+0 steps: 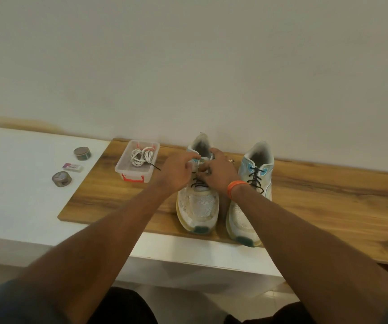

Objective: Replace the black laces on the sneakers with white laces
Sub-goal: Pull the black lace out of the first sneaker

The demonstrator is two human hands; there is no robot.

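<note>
Two white mesh sneakers stand side by side on a wooden board (pixel 328 195), toes toward me. Both my hands work at the upper eyelets of the left sneaker (pixel 198 206). My left hand (pixel 176 170) has curled fingers pinching its black lace (pixel 198 183), and a loose black lace end sticks out to the left (pixel 154 166). My right hand (pixel 221 171), with an orange wristband, pinches the lace near the tongue. The right sneaker (pixel 252 195) stays fully laced in black. White laces (pixel 141 156) lie coiled in a clear plastic box (pixel 124 169) with red clips.
The board lies on a white counter (pixel 24 195) against a pale wall. On the counter to the left sit two small round tins (pixel 82 153) (pixel 61 179) and a white eraser (pixel 72 167). A small metal object (pixel 231 161) lies between the sneakers.
</note>
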